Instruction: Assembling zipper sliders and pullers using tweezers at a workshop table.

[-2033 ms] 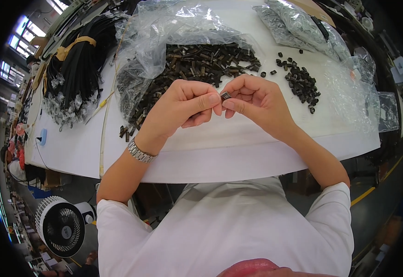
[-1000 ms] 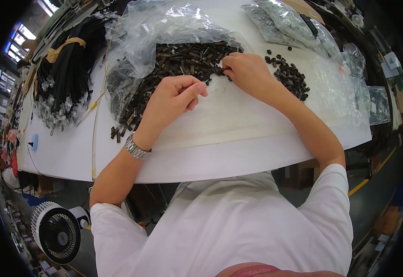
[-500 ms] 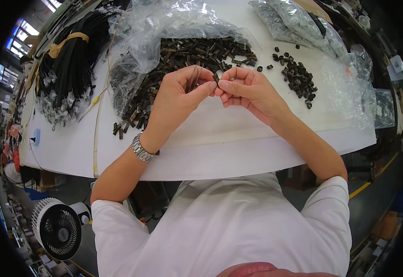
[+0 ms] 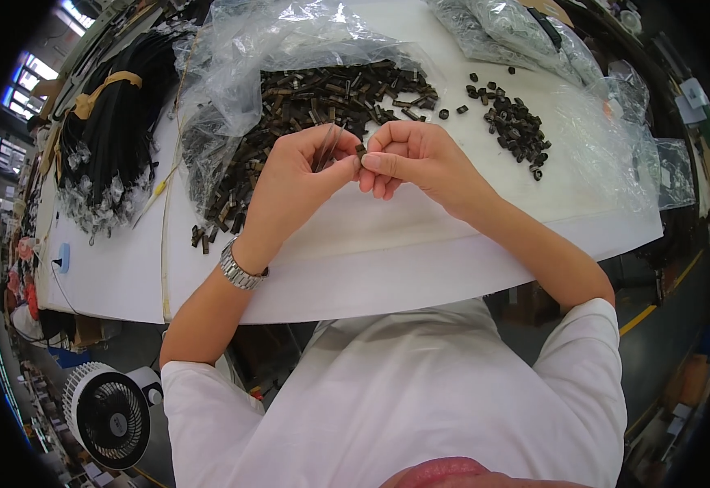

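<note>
My left hand (image 4: pixel 302 175), with a metal watch at the wrist, is closed around a pair of thin metal tweezers (image 4: pixel 327 148). Its thumb and fingertips meet my right hand (image 4: pixel 428 167) over the near side of the pile. Between the fingertips of both hands sits a small dark brown block-like part (image 4: pixel 360 151), largely covered by the fingers. Behind and left of my hands spreads a heap of similar dark little parts (image 4: pixel 306 98). To the right lies a smaller group of short black pieces (image 4: pixel 517 130), apart from my right hand.
Clear plastic sheeting (image 4: pixel 233 49) borders the heap's far and left sides. A bundle of black cables (image 4: pixel 119 122) lies at the left, near a yellow-tipped tool (image 4: pixel 160 189). Filled clear bags (image 4: pixel 501 37) rest at the far right. A fan (image 4: pixel 115 419) stands below the white table (image 4: pixel 452 264).
Both hands have shifted slightly left in the picture, along with the whole scene. The right fingers have turned a little around the small part; the tweezers stay in the left hand.
</note>
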Available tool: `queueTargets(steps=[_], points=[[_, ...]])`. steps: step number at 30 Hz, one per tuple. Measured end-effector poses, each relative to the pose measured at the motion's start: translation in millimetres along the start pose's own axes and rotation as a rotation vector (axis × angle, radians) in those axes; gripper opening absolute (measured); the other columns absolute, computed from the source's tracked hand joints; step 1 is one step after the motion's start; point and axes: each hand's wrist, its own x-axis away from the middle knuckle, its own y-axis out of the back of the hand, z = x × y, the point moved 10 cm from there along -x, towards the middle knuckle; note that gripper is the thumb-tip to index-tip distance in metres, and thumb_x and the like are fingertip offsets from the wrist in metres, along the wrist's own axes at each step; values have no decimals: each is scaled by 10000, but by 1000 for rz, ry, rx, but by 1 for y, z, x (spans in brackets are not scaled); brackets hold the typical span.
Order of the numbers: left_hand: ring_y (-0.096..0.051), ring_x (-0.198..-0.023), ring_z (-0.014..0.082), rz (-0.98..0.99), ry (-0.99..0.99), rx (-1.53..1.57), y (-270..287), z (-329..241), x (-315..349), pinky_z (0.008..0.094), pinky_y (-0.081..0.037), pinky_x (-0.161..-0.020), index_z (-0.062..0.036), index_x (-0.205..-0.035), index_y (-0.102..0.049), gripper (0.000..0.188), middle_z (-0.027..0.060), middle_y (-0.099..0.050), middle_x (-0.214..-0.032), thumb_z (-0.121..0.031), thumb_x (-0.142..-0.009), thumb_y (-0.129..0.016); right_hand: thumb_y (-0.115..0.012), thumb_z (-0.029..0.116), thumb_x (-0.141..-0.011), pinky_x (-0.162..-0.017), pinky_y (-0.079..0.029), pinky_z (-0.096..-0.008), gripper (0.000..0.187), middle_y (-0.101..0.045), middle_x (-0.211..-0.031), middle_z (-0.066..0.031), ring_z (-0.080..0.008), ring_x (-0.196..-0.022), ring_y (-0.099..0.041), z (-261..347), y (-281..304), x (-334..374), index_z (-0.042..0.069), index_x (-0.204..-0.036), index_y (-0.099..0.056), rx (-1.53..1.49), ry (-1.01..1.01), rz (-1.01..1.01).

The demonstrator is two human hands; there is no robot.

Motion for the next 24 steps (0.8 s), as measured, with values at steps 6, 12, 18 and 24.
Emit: queueTargets(steps=[6,12,18,24], points=[[-445,-557,-24,-43,140,165,8,-2,9,179,-293,-468,-8,-1052,-675,81,-43,-631,-788,-45,-980,-686,-711,193,-1044,-730,-574,-263,173,-767,-903,-90,-113,-787,-710,-12,-7,-4,27,-1033,-663,-126,-60,41],[-455,-584,47,-277,-169,-286,10,-24,14,249,-365,-533,-8,-909,-648,55,-22,-573,-695,-28,-927,-696,-731,195,-1033,-767,-588,-271,163,-773,-921,-72,-115,-835,-721,-9,-2,1,39,-1050,-685,15,26,-122],[-465,-635,48,-222,-294,-439,-5,-48,17,250,-375,-568,-1,-948,-679,20,9,-586,-736,12,-937,-690,-764,253,-1012,-769,-620,-276,243,-778,-948,-83,-135,-831,-743,-18,4,3,18,-1010,-703,-183,-70,-167],[-710,-740,162,-265,-510,-585,-4,-58,32,281,-546,-663,15,-1018,-720,141,92,-739,-876,83,-893,-722,-731,282,-1040,-845,-603,-285,260,-773,-1000,-67,-121,-877,-723,-28,3,0,25,-1071,-736,-193,-157,-148]])
